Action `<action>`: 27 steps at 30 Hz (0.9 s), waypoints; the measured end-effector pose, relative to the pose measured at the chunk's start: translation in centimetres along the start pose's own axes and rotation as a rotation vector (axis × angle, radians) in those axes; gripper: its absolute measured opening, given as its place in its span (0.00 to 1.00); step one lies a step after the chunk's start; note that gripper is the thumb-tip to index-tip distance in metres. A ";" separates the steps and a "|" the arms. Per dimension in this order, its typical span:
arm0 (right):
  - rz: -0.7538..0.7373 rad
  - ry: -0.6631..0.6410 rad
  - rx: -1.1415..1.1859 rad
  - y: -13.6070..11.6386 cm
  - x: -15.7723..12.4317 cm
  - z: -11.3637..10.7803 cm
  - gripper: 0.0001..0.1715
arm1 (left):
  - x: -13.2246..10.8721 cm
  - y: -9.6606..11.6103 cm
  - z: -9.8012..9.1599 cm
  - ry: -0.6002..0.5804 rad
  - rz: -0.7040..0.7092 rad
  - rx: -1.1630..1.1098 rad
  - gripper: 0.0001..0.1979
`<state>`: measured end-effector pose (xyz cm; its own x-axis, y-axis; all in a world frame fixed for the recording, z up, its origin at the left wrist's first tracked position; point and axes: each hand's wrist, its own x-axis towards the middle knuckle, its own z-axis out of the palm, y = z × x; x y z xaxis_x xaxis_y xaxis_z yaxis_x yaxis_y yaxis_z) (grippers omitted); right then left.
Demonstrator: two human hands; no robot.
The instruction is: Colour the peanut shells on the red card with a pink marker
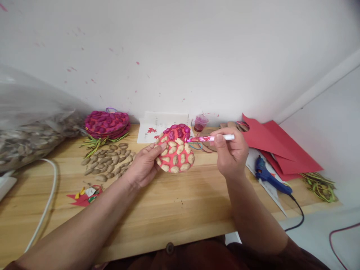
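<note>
My left hand [149, 161] is closed on the left edge of a rounded red craft piece [176, 153] covered with peanuts in their shells, thumb on top. Peanuts along its far part are coated magenta; the nearer ones are bare. In my right hand [232, 152] is a slim white paintbrush [206, 138] stained pink, pinched between thumb and fingers. Its tip touches or hovers just over the right side of the piece, by the border between painted and bare peanuts. Behind stands a small clear cup [201, 123] with dark magenta paint.
Loose peanuts [109, 161] lie left, before stacked magenta pieces [107, 123]. A large plastic bag [33, 131] stands far left, near a white cable [50, 198]. Right are red sheets [281, 146], a blue glue gun [271, 178] and green-yellow strands [319, 185]. Printed paper [146, 129] lies behind.
</note>
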<state>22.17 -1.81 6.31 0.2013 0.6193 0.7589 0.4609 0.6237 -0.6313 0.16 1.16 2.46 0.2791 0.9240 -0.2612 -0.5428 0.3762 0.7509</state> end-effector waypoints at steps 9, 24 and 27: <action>-0.017 0.005 0.051 0.0 0.1 0.1 0.11 | 0.0 -0.1 -0.1 -0.015 0.002 0.015 0.06; -0.273 -0.032 -0.222 0.5 -0.9 -0.2 0.04 | -0.2 -0.3 0.2 -0.001 0.125 0.027 0.20; -0.285 -0.033 -0.211 0.4 -0.8 -0.2 0.04 | -0.3 -0.3 0.4 0.010 0.146 0.037 0.20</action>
<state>22.35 -2.17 5.52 0.0119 0.4517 0.8921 0.6640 0.6635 -0.3448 0.56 0.78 2.60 0.1918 0.9693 -0.1535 -0.5473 0.2355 0.8031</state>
